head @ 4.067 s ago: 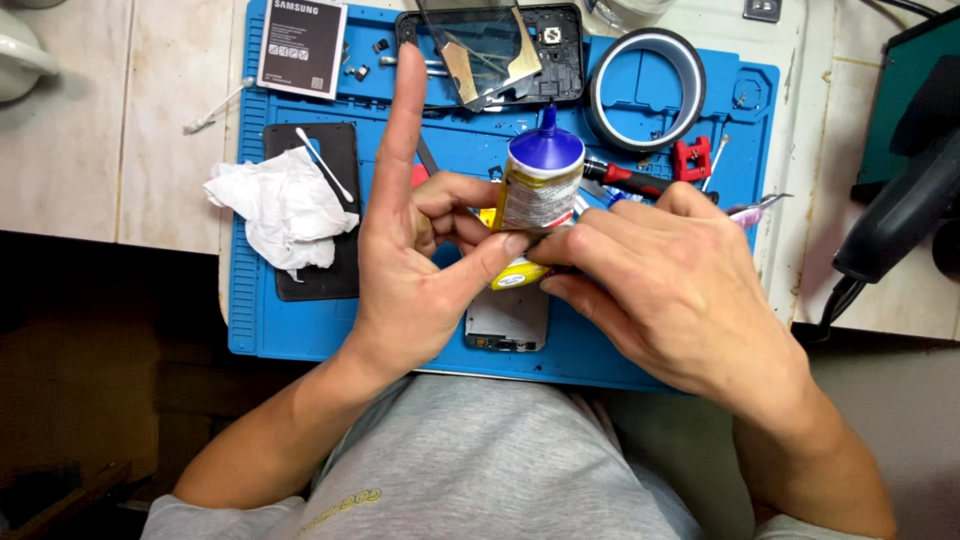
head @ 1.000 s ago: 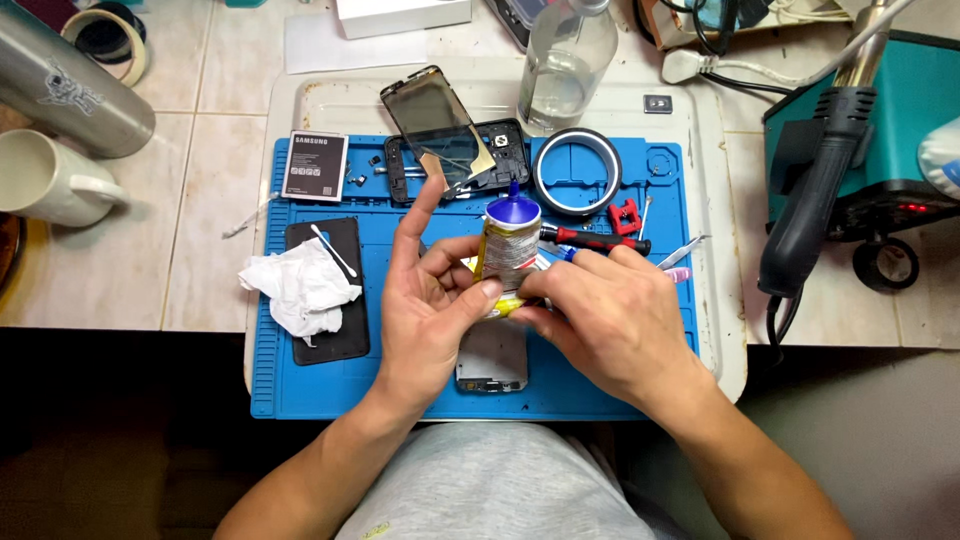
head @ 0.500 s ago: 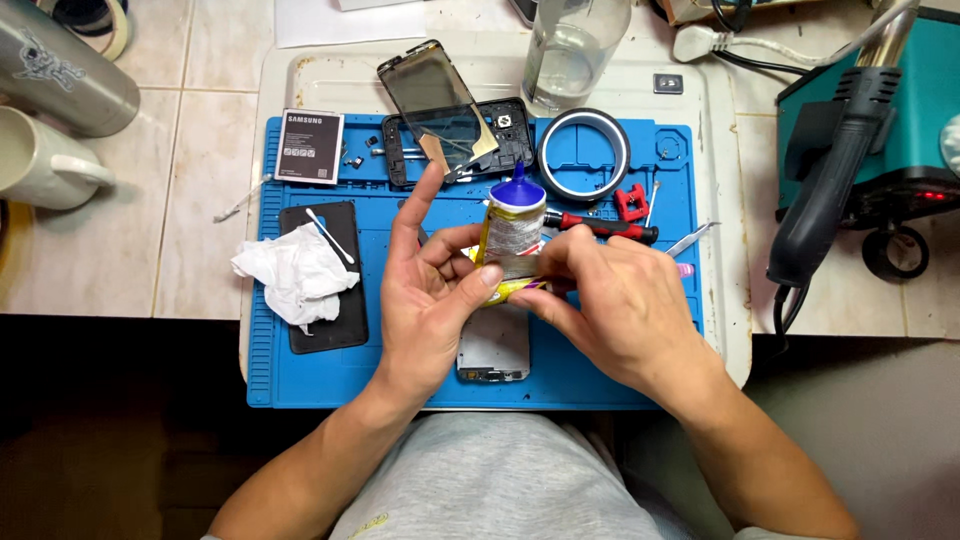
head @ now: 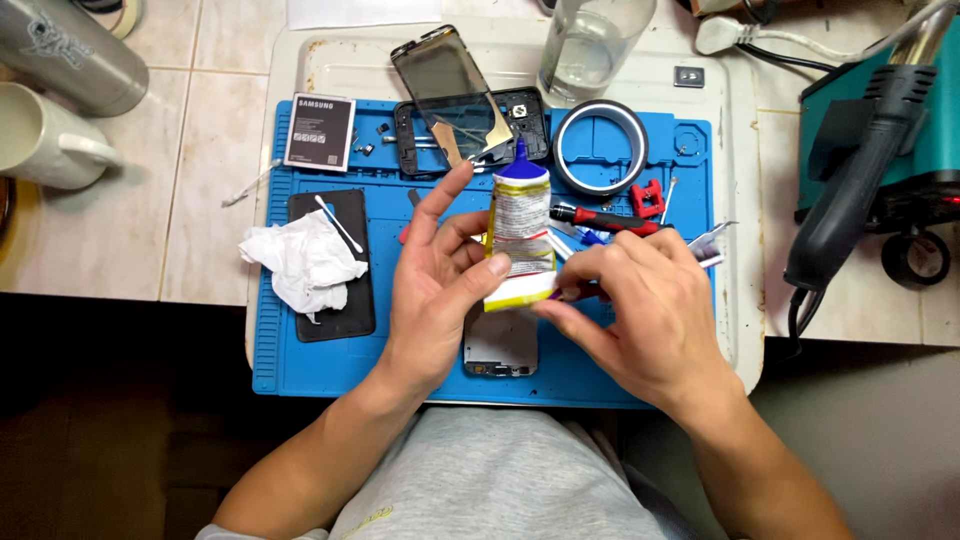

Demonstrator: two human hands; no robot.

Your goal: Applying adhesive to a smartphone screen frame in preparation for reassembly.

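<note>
A blue work mat (head: 300,370) covers the middle of the tiled counter (head: 100,250). On its left part lies a crumpled white tissue (head: 295,262) over a black phone cover (head: 340,300), with a cotton swab (head: 338,224) on top. At the mat's top edge sit a phone battery (head: 320,131), a black phone frame (head: 520,115) and a loose glass screen (head: 445,85) leaning across it. A roll of tape (head: 600,147) lies to the right of the frame, with a red-handled screwdriver (head: 610,217) and a small red clip (head: 647,198) just below it. Off the mat stand a clear glass (head: 595,45), a white mug (head: 40,140), a steel flask (head: 65,50) and, at the far right, a teal hot-air station (head: 880,170) with its black handle.

Both hands meet over the mat's centre and hide most of a phone (head: 500,345) lying beneath them. The left hand (head: 435,290) is half open, its index finger raised, its thumb and curled fingers pressing the side of a glue tube (head: 520,235). The right hand (head: 645,320) pinches the tube's flat yellow bottom end between fingertips and thumb. The tube stands nearly upright between the two hands, blue cap uppermost, above the phone.
</note>
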